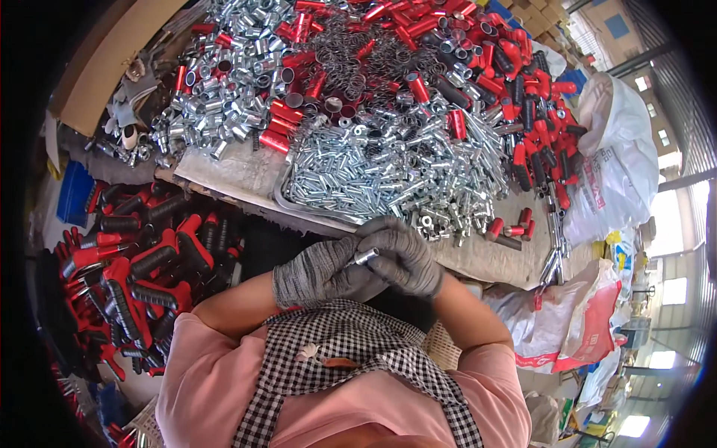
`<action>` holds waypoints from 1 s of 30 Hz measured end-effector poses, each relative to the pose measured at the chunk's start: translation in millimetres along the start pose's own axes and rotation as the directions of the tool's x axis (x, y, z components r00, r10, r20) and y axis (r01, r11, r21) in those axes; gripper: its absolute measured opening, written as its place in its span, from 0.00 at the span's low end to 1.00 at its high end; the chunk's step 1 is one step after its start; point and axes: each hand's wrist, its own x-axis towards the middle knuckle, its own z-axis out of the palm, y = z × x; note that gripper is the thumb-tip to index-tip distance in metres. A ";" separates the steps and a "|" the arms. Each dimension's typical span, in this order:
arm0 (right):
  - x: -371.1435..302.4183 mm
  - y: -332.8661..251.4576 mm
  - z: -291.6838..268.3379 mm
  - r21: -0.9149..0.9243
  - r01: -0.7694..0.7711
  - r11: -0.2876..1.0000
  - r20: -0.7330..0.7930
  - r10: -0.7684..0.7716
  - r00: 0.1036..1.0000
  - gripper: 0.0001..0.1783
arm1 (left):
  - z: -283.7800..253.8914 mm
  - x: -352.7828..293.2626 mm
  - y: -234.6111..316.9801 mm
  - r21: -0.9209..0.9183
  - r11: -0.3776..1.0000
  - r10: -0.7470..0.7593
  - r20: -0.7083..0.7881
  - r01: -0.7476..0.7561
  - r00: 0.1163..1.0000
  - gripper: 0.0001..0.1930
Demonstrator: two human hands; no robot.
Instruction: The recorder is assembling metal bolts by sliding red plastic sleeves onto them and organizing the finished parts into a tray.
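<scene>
Both hands wear grey knit gloves and meet in front of my checked apron (340,328), just off the table's near edge. Between them is a small shiny metal cylinder (367,257). My left hand (320,270) pinches it at its left end, and my right hand (404,261) closes on it from the other side with bent fingers. Part of the cylinder is hidden by the gloves. Right beyond my hands lies a metal tray (282,196) heaped with small silvery pins (343,175) and short fittings.
Silvery sleeves (231,89), dark coil springs (347,63) and red tubes (280,127) are piled across the table (224,168). Red-and-black handles (138,276) are heaped at left, more (534,142) at far right. White sacks (612,157) stand along the right side.
</scene>
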 end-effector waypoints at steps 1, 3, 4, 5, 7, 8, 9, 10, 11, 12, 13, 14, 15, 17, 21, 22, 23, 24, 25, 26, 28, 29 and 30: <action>8.4 -1.5 -8.8 0.040 -0.033 0.999 0.074 0.030 0.997 0.18 | -0.7 -3.9 -4.3 0.000 1.000 -0.005 -0.006 0.005 1.000 0.27; 33.9 -10.2 -35.4 0.011 -0.046 0.999 0.224 0.043 0.974 0.23 | -1.0 -11.4 -10.7 -0.013 0.999 -0.049 -0.048 0.048 0.998 0.25; 39.7 -7.8 -45.7 -0.003 -0.104 0.995 0.152 0.103 0.983 0.22 | -2.1 -11.0 -12.9 -0.012 0.999 -0.049 -0.056 0.048 0.997 0.25; 46.1 -5.4 -52.2 -0.013 -0.162 0.987 0.080 0.163 0.983 0.21 | -3.1 -10.2 -14.7 0.079 0.995 -0.052 -0.059 0.056 0.997 0.24; 64.9 -7.2 -59.4 -0.183 -0.265 0.947 -0.149 0.240 0.959 0.17 | -3.4 -8.2 -16.5 0.165 0.984 -0.052 -0.065 0.063 0.996 0.24; 77.0 -8.9 -64.8 -0.353 -0.313 0.882 -0.221 0.246 0.944 0.15 | -3.2 -6.6 -16.8 0.231 0.972 -0.022 -0.086 0.042 0.996 0.24; 85.3 -3.0 -75.9 -0.628 -0.178 0.758 -0.193 0.070 0.979 0.11 | -4.4 -4.1 -16.2 0.298 0.954 0.013 -0.097 0.017 0.995 0.25; 87.5 7.9 -89.7 -0.724 -0.196 0.661 -0.245 0.018 0.969 0.11 | -5.2 -3.3 -13.3 0.272 0.961 -0.019 -0.100 0.046 0.995 0.25; 90.6 16.7 -103.4 -0.805 -0.221 0.551 -0.290 -0.041 0.956 0.11 | -6.8 -4.8 -13.0 0.273 0.960 -0.029 -0.100 0.055 0.995 0.25; 100.6 16.4 -113.9 -0.687 -0.494 0.534 -0.486 0.169 0.858 0.09 | -8.4 -7.2 -14.7 0.269 0.961 -0.041 -0.106 0.068 0.994 0.25; 102.5 32.0 -135.1 -0.770 -0.510 0.385 -0.508 0.115 0.854 0.10 | -9.7 -6.7 -10.1 0.219 0.976 0.026 -0.142 0.006 0.989 0.26; 98.1 54.1 -162.5 -0.821 -0.528 0.216 -0.530 0.055 0.846 0.11 | -9.4 -5.0 -13.5 0.217 0.976 0.037 -0.132 -0.008 0.991 0.26; 94.9 74.1 -188.6 -0.845 -0.500 0.188 -0.464 0.203 0.862 0.13 | -8.7 -3.6 -20.6 0.274 0.961 0.066 -0.125 -0.029 0.990 0.25; 107.1 73.8 -188.2 -0.894 -0.430 0.126 -0.315 0.507 0.803 0.17 | -9.3 -4.6 -29.1 0.356 0.934 0.091 -0.141 -0.035 0.986 0.25; 124.3 67.5 -171.8 -0.868 -0.479 0.131 -0.339 0.549 0.764 0.21 | -11.9 -10.6 -30.2 0.358 0.934 0.053 -0.129 -0.003 0.990 0.24; 124.6 68.1 -172.6 -0.784 -0.568 0.252 -0.319 0.621 0.716 0.22 | -11.8 -12.4 -33.2 0.349 0.935 -0.015 -0.117 0.055 0.993 0.23; 125.1 69.2 -173.0 -0.673 -0.649 0.355 -0.282 0.688 0.668 0.24 | -11.3 -13.5 -34.4 0.341 0.933 -0.082 -0.105 0.114 0.991 0.22; 120.6 82.5 -176.0 -0.670 -0.652 0.354 -0.288 0.686 0.668 0.24 | -11.6 -11.7 -31.4 0.344 0.932 -0.080 -0.100 0.110 0.992 0.22; 112.7 103.5 -181.6 -0.627 -0.623 0.467 -0.323 0.572 0.754 0.27 | -11.9 -7.5 -25.8 0.286 0.951 -0.089 -0.102 0.114 0.991 0.22; 108.5 114.9 -185.0 -0.586 -0.570 0.576 -0.359 0.445 0.820 0.30 | -11.9 -5.0 -22.3 0.226 0.966 -0.101 -0.109 0.123 0.989 0.22; 122.9 99.7 -175.2 -0.743 -0.547 0.386 -0.356 0.465 0.811 0.35 | -10.8 -5.4 -25.5 0.229 0.966 -0.090 -0.122 0.116 0.988 0.22; 127.2 99.9 -177.3 -0.747 -0.556 0.365 -0.343 0.505 0.792 0.35 | -9.9 -5.2 -26.6 0.231 0.968 -0.074 -0.127 0.102 0.989 0.22; 131.5 100.7 -180.6 -0.751 -0.564 0.344 -0.330 0.544 0.771 0.36 | -9.2 -5.8 -26.1 0.235 0.967 -0.073 -0.123 0.101 0.990 0.22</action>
